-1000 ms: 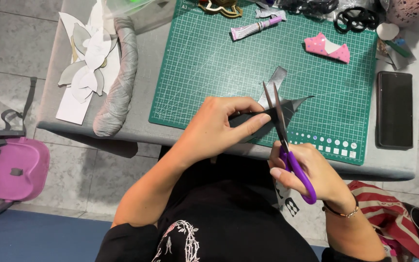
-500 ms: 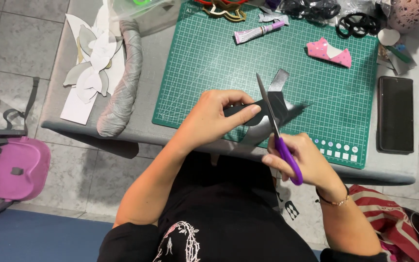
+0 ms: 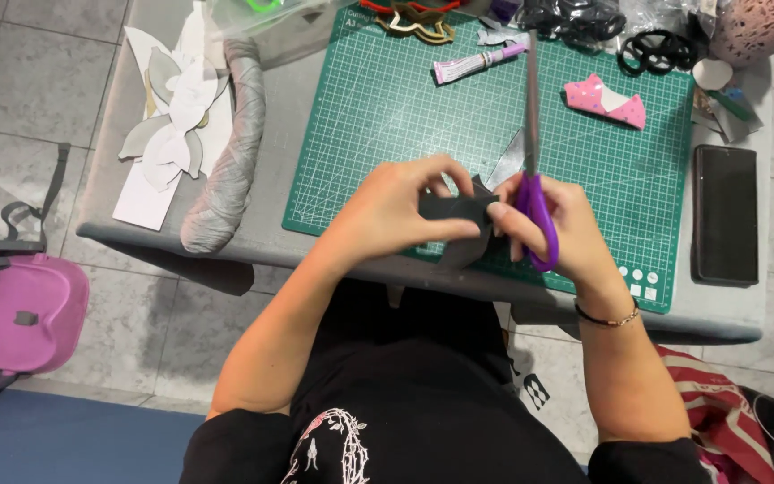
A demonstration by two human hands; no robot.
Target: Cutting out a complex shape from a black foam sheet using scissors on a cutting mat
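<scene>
Pinching grey sheet [image 3: 455,211], left hand [image 3: 396,208] (scissors [image 3: 532,152] beside).

Left hand [image 3: 396,211], right hand [image 3: 553,229] closed, touching

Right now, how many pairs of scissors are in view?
2: purple-handled scissors in the right hand, blades pointing away; black-handled scissors at the cutting mat's far right corner. Clutter may hide others.

A cutting mat [image 3: 387,116] lay on the table [image 3: 297,90] at upper centre; paper cutouts [image 3: 167,134] sat left, a phone [image 3: 724,213] right.
</scene>
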